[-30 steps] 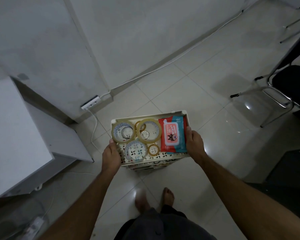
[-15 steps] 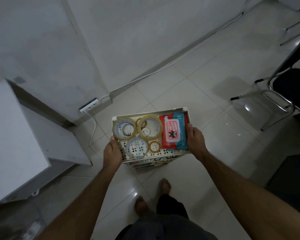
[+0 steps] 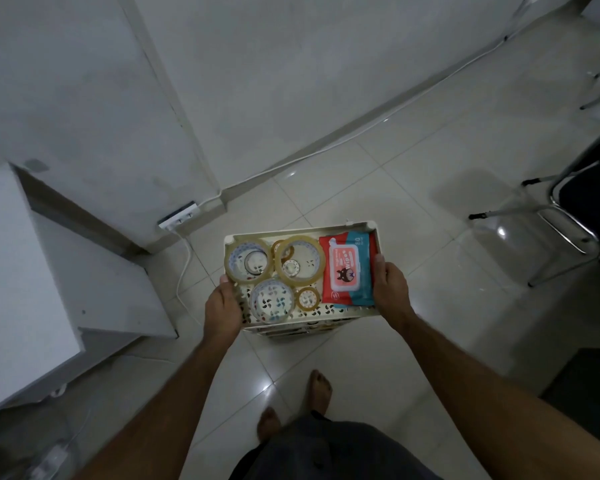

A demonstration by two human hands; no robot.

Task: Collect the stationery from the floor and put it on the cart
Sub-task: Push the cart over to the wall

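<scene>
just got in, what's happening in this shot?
A person stands barefoot over a cream tiered cart and holds its top tray from both sides: the left hand has a grip on the left edge, the right hand on the right edge. The tray holds several tape rolls on the left and a red and blue wipes pack on the right. No stationery shows on the visible floor. A power strip lies by the wall, and a chair stands to the right.

Bare forearms, no sleeves, no watch or rings visible. Dark grey shorts (image 3: 326, 452). Barefoot, both feet (image 3: 321, 389) uncovered.
</scene>
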